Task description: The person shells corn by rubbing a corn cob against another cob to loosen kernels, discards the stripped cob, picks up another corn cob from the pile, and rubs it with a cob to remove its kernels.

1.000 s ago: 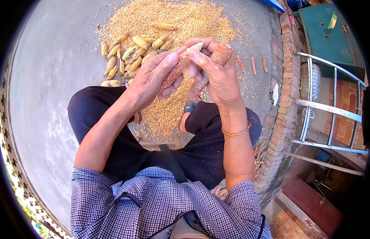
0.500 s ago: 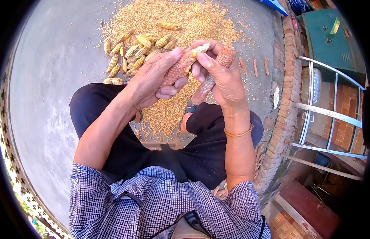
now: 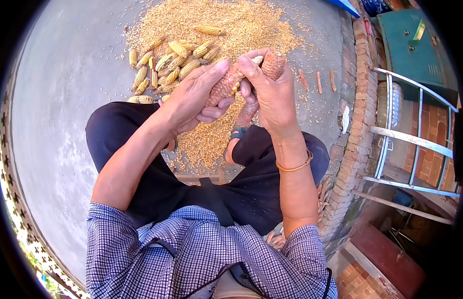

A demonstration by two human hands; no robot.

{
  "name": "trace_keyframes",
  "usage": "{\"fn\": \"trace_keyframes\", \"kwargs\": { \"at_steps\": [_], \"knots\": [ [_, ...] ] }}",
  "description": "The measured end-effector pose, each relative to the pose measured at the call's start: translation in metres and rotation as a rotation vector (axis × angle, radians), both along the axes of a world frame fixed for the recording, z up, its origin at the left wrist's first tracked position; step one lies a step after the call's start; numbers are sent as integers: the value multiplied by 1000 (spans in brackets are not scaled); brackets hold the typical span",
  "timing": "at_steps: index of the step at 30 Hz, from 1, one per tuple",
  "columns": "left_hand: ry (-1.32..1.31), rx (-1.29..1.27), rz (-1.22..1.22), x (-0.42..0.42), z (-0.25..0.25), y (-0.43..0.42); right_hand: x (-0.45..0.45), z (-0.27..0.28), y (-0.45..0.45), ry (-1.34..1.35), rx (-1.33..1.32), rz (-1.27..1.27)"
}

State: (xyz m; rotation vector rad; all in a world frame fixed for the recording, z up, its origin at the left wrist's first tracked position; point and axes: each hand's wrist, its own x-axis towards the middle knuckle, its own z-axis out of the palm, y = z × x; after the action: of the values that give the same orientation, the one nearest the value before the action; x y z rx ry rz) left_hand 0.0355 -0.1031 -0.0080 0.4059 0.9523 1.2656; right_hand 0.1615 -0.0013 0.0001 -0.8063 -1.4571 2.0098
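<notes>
on the far left runs the bare grey floor (image 3: pixel 52 109), and to its right a heap of yellow ears (image 3: pixel 176 60) lies beside the spread of loose kernels (image 3: pixel 221 27), which also continues beneath the hands. the left hand (image 3: pixel 191 99) is closed around the lower part of a reddish cob (image 3: pixel 222 90) – mostly stripped, with a few yellow kernels along its side near the middle – and holds it tilted, upper end to the right. that upper end meets the right hand (image 3: pixel 274 99), whose thumb presses on it while the fingers curl behind. the right hand is clamped on a second cob (image 3: pixel 274 65) too (bare, as far as it shows), which passes behind the thumb and palm and comes out below. an orange band (image 3: pixel 295 167) circles the right wrist. farther right, three slim cobs (image 3: pixel 319 82) lie apart on the floor, then come the brick edging (image 3: pixel 361 99), a pale metal frame (image 3: pixel 415 140) and a teal cabinet (image 3: pixel 405 45).
</notes>
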Motion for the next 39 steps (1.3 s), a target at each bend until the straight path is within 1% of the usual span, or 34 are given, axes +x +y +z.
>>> {"fn": "trace_keyframes", "kwargs": {
  "at_steps": [3, 4, 7, 10, 13, 16, 19, 25, 28, 31, 34, 37, 39],
  "knots": [
    [-219, -17, -30, -7, 0, 1, 5, 4, 11, 111, -73, 86],
    [-330, 30, -87, -13, -9, -1, 6, 4, 12, 89, 20, 120],
    [-400, 61, -160, -16, -8, -2, 6, -1, 9, 97, 64, 124],
    [-267, 22, -58, -11, -6, -3, 5, -2, 8, 63, 78, 67],
    [-99, -41, 120, -2, 5, -2, 4, -1, 10, 51, 105, 29],
    [66, 104, 81, -4, -4, -2, 4, -2, 9, 33, 157, 17],
    [191, 126, 75, -1, 0, -2, 5, 0, 8, 1, 158, 4],
    [339, 210, 44, 0, -6, -2, 3, 0, 6, -19, 190, -40],
    [344, 223, 12, -1, -1, -4, 3, 0, 5, -34, 213, -51],
    [187, 164, 14, -2, 1, -5, 1, 1, 2, -31, 257, -66],
    [71, 70, 72, 1, 6, -4, 4, 1, 3, -45, 296, -64],
    [12, 139, 28, -2, 2, -5, 1, 2, 1, -2, 330, -92],
    [-63, 148, 1, -1, -4, -4, 3, 8, -1, 10, 288, -70]
  ]
}}
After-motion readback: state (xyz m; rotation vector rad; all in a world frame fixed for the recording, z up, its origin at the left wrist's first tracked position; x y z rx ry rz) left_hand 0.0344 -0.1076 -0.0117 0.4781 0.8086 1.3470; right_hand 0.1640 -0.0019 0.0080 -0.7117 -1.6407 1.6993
